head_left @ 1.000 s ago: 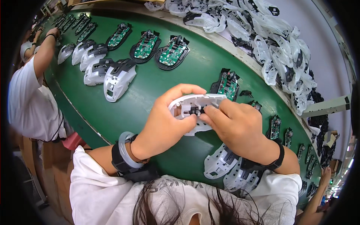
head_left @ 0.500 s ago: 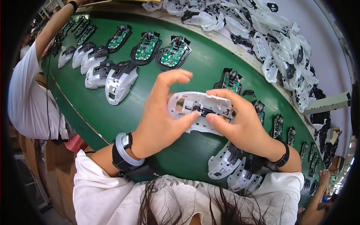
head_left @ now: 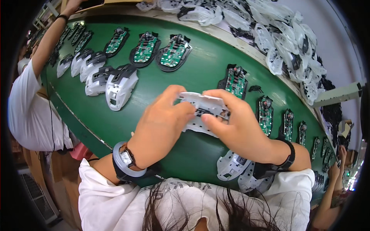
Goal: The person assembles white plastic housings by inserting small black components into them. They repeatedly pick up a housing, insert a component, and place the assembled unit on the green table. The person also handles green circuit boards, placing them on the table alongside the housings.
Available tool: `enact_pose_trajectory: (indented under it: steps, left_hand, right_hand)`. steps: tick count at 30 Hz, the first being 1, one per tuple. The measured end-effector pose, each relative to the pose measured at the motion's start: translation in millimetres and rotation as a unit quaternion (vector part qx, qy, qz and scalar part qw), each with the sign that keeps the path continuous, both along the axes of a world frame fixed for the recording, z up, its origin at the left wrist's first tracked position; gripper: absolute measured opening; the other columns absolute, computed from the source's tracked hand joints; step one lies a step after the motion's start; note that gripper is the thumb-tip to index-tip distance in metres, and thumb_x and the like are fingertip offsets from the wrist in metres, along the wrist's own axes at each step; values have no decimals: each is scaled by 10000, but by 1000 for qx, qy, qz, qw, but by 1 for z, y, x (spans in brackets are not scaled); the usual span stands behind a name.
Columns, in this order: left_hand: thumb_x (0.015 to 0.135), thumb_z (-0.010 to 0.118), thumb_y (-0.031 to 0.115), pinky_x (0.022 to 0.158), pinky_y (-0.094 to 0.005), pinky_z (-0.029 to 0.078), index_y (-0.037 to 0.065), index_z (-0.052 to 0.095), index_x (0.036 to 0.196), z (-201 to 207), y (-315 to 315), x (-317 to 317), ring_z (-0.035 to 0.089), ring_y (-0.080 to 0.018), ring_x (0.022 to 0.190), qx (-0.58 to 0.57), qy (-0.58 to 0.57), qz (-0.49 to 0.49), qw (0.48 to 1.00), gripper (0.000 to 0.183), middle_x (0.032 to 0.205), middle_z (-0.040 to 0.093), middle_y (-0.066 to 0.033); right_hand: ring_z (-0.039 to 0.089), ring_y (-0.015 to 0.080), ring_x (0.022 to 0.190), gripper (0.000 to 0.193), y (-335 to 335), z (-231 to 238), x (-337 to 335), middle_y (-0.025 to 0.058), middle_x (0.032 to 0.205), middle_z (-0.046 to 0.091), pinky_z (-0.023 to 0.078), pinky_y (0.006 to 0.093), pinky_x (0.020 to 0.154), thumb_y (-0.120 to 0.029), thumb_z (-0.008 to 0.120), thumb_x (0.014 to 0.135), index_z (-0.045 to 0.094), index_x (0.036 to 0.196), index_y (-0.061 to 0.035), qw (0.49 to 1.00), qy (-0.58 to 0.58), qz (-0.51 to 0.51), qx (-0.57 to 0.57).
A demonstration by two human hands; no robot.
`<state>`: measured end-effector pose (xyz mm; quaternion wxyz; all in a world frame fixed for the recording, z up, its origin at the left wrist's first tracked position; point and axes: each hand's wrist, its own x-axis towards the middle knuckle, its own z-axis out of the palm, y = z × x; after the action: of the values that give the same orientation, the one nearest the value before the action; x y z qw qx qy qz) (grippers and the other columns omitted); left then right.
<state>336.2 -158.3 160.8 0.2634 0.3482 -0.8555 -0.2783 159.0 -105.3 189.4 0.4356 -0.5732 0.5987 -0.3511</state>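
Between my two hands is a white computer mouse shell (head_left: 206,102), held above the green work surface with its hollow inside facing me. A small black part sits in its middle. My left hand (head_left: 163,119) is closed on the shell's left end, its thumb and fingers gripping there. My right hand (head_left: 237,123) holds the right end, with the thumb pressed inside near the black part and the fingers behind the rim. Close to my body, below my right hand, lie two more white mouse shells (head_left: 232,165), partly hidden by my forearm.
Mouse bases with green circuit boards (head_left: 173,52) stand in a curved row along the green table (head_left: 162,82). White-and-black mouse shells (head_left: 121,86) line up at left. Bagged shells (head_left: 285,42) heap beyond the far edge. Co-workers' arms (head_left: 48,42) show at left and lower right.
My left hand has turned and closed in on the shell, its raised fingers now down on it. The shell has tilted, and the whole view has shifted slightly.
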Motion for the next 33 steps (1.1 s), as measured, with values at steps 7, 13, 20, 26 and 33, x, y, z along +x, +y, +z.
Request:
enact_pose_trajectory:
  steps: [7,13,20,26,33]
  left_hand:
    - [683,670,-3,707,-367,501,60,655,919,11,5,15,592,-312,878,-179,-27,25,983,245,1160,552,-164]
    - [790,547,95,732,-284,430,-39,608,1103,-10,53,17,501,-249,982,-404,-192,-104,888,346,1371,464,-154]
    - [818,556,154,717,-301,458,26,625,1033,-7,79,35,532,-259,991,-289,-183,-378,860,259,1386,445,-162]
    - [748,687,171,934,-452,422,72,580,1162,33,3,58,508,-367,1150,-229,-14,-135,964,439,1298,514,-190]
    - [708,692,13,1022,-447,358,68,514,1267,-18,-53,85,431,-367,1224,-234,-241,92,937,589,1328,481,-126]
  right_hand:
    - [594,236,908,405,15,22,-26,128,1047,600,467,334,815,-138,648,847,522,1210,-9,983,121,109,-84]
    - [603,341,957,224,2,-7,-126,172,1014,652,472,401,841,-94,666,780,674,987,-10,876,465,-22,-131]
    - [612,353,823,161,-13,-20,-116,170,900,633,489,426,756,-45,615,780,678,924,-11,871,482,-11,-93]
    - [597,230,686,148,11,-4,-112,126,790,588,477,321,642,-93,632,826,665,932,6,934,325,-100,-111]
    - [566,229,616,142,6,24,-58,121,727,601,453,312,577,-104,694,799,670,885,7,953,257,-7,-162]
